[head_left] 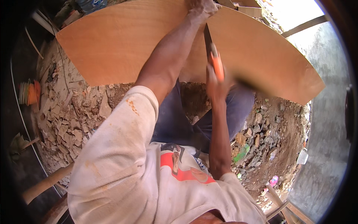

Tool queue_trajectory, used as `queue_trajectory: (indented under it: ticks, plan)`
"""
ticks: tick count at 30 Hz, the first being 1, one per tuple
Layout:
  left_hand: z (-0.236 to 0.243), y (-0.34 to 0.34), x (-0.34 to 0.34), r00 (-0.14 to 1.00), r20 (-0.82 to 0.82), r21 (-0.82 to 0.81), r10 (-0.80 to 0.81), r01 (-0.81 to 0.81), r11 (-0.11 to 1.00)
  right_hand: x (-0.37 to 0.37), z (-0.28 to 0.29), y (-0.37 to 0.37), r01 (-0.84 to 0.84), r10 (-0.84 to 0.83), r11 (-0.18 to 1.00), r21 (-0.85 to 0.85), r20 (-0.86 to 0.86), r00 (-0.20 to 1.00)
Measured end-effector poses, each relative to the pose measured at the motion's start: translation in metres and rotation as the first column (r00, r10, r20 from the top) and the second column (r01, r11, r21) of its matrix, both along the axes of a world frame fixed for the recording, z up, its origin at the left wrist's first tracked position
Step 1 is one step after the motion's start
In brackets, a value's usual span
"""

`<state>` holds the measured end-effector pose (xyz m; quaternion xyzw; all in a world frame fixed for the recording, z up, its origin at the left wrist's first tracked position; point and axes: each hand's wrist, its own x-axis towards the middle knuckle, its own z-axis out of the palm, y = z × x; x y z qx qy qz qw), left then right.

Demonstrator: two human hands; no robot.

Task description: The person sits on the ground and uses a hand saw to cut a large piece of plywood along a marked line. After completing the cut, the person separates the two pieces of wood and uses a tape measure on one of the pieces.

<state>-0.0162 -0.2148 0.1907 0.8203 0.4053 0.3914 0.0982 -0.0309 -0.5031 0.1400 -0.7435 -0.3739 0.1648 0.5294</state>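
Observation:
A wide reddish-brown wooden board [100,48] lies across the upper view above my legs. My left hand [201,8] is closed on its far edge near the top centre, my forearm crossing the board. My right hand [218,84], blurred by motion, holds a handsaw by its orange handle [217,65]. The saw's dark blade [207,35] points away from me over the board, just below my left hand; whether its teeth are in the wood I cannot tell. My bent legs [238,106] in blue trousers show under the board's near edge.
Broken rubble [78,119] covers the ground on both sides. A plastic bottle [92,4] stands at the upper left, a stack of orange items [31,93] at the left. Wooden sticks [48,183] lie at lower left, more [283,209] at lower right. A grey wall [324,130] rises at the right.

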Motion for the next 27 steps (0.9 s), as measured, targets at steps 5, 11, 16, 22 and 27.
queue_trajectory:
  ticks: [5, 11, 16, 22, 27]
  plan:
    - [-0.004, 0.007, -0.002, 0.999, -0.021, -0.024, -0.028, 0.028, 0.999, -0.007, -0.002, -0.02, -0.008, 0.013, 0.999, 0.046, -0.122, 0.992]
    - [0.006, 0.007, -0.003, 1.0, -0.021, -0.01, 0.009, -0.009, 1.0, -0.024, -0.01, -0.073, 0.01, 0.004, 0.995, 0.095, -0.143, 0.99]
    - [0.005, 0.007, 0.003, 0.998, -0.052, -0.027, -0.024, 0.022, 0.999, 0.02, -0.003, 0.029, -0.046, 0.047, 0.999, 0.016, -0.066, 0.997]
    - [0.008, 0.017, 0.0, 0.997, -0.08, -0.044, -0.008, 0.005, 0.999, -0.03, -0.013, -0.102, -0.036, 0.037, 0.994, 0.104, -0.005, 0.999]
    - [0.004, 0.013, 0.006, 0.989, -0.142, -0.085, -0.042, 0.03, 0.996, 0.012, -0.024, 0.002, 0.011, -0.016, 0.994, 0.107, 0.041, 0.999]
